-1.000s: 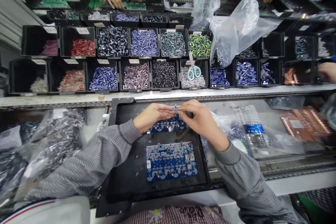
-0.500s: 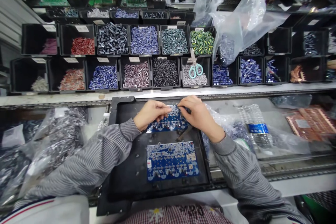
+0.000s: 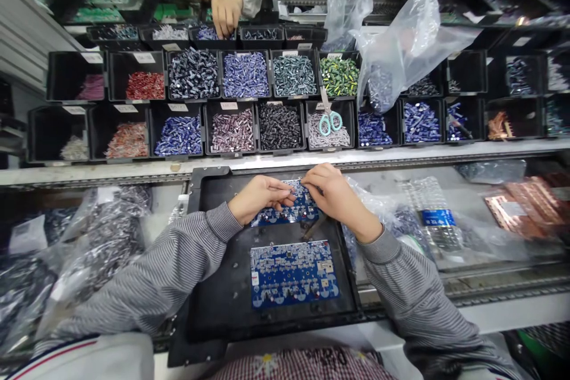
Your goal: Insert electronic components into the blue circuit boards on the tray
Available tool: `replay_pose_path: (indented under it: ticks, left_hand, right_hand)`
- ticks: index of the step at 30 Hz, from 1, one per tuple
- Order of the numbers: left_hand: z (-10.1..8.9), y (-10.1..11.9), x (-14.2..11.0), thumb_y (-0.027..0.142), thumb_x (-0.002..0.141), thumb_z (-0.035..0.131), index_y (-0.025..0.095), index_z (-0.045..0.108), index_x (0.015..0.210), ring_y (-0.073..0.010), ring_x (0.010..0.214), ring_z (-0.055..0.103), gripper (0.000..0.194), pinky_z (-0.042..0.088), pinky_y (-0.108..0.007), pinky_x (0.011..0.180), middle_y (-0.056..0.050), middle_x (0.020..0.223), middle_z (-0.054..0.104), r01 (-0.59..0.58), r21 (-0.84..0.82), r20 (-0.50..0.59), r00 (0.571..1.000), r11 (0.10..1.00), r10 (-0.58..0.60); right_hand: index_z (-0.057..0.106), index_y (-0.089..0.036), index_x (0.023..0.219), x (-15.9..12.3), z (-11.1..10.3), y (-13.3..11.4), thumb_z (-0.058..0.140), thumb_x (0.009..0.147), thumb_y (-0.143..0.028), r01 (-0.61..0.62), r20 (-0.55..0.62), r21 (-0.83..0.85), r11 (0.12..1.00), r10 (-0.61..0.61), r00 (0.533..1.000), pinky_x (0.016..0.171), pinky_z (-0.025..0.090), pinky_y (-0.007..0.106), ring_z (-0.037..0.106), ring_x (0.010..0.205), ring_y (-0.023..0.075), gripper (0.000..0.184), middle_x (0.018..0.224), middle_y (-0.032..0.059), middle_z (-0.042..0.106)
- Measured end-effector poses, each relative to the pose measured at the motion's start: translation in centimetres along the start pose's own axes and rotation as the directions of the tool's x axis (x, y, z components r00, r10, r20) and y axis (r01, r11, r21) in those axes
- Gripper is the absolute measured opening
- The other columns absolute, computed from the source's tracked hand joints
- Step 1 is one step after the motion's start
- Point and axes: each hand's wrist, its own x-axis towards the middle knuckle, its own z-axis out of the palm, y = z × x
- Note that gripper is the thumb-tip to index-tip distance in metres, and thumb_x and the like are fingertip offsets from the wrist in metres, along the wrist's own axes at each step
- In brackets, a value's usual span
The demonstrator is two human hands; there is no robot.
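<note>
A black carrier tray [image 3: 214, 303] lies in front of me with two blue circuit boards in it. The near board [image 3: 294, 274] is untouched. Both hands rest on the far board [image 3: 299, 208]. My left hand [image 3: 260, 197] has its fingers pressed together in a pinch over the board's upper left part. My right hand [image 3: 332, 195] is curled with its fingertips pinched at the board's top edge. Whatever small part either pinch holds is too small to make out.
Two rows of black bins [image 3: 231, 130] with coloured capacitors stand behind the tray; scissors [image 3: 328, 122] lie on one. Plastic bags of parts [image 3: 98, 237] lie left, a water bottle [image 3: 427, 214] and copper-coloured boards [image 3: 521, 208] right. Other people's hands [image 3: 225, 12] work across the bench.
Both hands came down from a joined pinch above the far board to its surface and now sit slightly apart. A person's hand across the bench reached down into a back bin.
</note>
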Motion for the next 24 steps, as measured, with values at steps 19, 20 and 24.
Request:
replay_pose_path:
  ticks: [19, 20, 24]
  left_hand:
    - [0.1, 0.2, -0.1, 0.005, 0.081, 0.062, 0.006, 0.069, 0.089, -0.0117, 0.072, 0.066, 0.011, 0.049, -0.019, 0.065, -0.010, 0.079, 0.070, 0.067, -0.091, 0.119, 0.991, 0.994, -0.056]
    - [0.1, 0.3, -0.2, 0.005, 0.082, 0.060, 0.006, 0.068, 0.091, -0.0121, 0.075, 0.066, 0.012, 0.050, -0.020, 0.069, -0.011, 0.082, 0.070, 0.066, -0.102, 0.135, 0.989, 0.993, -0.052]
    - [0.2, 0.6, -0.4, 0.004, 0.085, 0.055, 0.007, 0.064, 0.100, -0.0155, 0.088, 0.066, 0.018, 0.050, -0.026, 0.080, -0.014, 0.098, 0.069, 0.003, -0.120, 0.101, 0.995, 0.993, 0.009]
  right_hand:
    - [0.065, -0.024, 0.094, -0.3, -1.2, -1.8, 0.054, 0.088, -0.022, 0.106, -0.115, 0.139, 0.985, -0.091, 0.989, 0.080, 0.043, 0.036, 0.054, 0.090, 0.0198, 0.013, 0.087, 0.0031, 0.065]
    - [0.065, -0.024, 0.091, -0.3, -1.4, -1.9, 0.053, 0.088, -0.022, 0.111, -0.132, 0.163, 0.980, -0.090, 0.987, 0.079, 0.044, 0.036, 0.055, 0.088, 0.0195, 0.012, 0.085, 0.0031, 0.064]
    - [0.061, -0.020, 0.080, 0.0, -1.8, -1.1, 0.054, 0.083, -0.016, 0.028, -0.161, 0.115, 0.993, -0.009, 0.987, 0.079, 0.043, 0.036, 0.053, 0.082, 0.0197, 0.009, 0.080, 0.0040, 0.060]
